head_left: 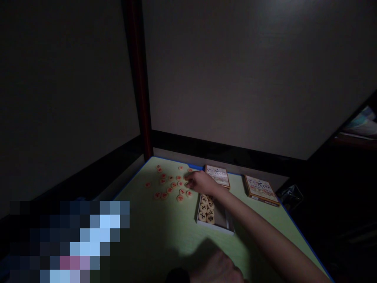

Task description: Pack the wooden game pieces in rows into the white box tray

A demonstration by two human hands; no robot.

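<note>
My right hand (202,181) reaches across the table, its fingertips pinched at a round red-marked xiangqi piece (187,184). Several more wooden pieces with red characters lie loosely spread to its left, among them one piece (180,198) nearer to me. Under my right forearm stands an open box tray (216,227), holding black-marked pieces (202,216) in rows along its left side. At the bottom edge my left hand (218,270) is dim, its fingers curled in; anything inside them is hidden.
A printed box lid (217,175) lies behind the tray, and another printed box (261,189) sits near the table's right edge. Walls meet behind the green table (141,228) at a dark red post (140,78). A pixelated patch covers the lower left.
</note>
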